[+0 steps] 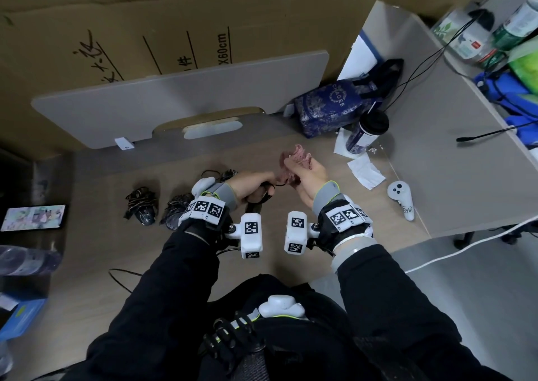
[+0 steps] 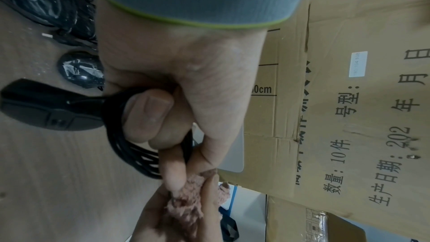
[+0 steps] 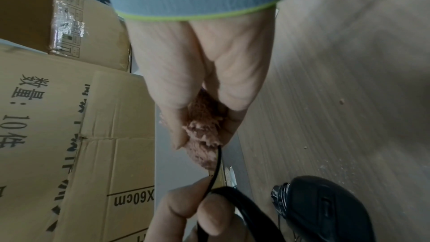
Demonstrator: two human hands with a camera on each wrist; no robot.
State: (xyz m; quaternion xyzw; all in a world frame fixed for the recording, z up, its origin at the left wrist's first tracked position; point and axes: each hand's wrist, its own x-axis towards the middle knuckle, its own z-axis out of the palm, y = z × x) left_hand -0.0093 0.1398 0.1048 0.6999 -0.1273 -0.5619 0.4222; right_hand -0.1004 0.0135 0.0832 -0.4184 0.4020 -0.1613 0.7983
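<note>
My left hand point(image 1: 256, 188) grips a coiled black cable point(image 2: 130, 146), its fingers curled through the loops. A black computer mouse point(image 2: 46, 109) hangs on that cable just above the wooden table point(image 1: 174, 264). The thumb and forefinger pinch a free strand. My right hand point(image 1: 305, 177) holds a crumpled pink cloth point(image 1: 297, 156) and pinches it around that strand point(image 3: 216, 165) right beside the left fingertips. In the right wrist view the cloth point(image 3: 202, 135) bulges out between finger and thumb, with the mouse point(image 3: 325, 207) below.
Two more cable-wrapped mice point(image 1: 141, 206) point(image 1: 177, 210) lie left of my hands. To the right are a white controller point(image 1: 400, 198), tissues point(image 1: 365, 171), a lidded cup point(image 1: 366, 133) and a blue bag point(image 1: 329, 107). A phone point(image 1: 33, 217) lies far left. A grey board point(image 1: 174, 98) and cardboard boxes stand behind.
</note>
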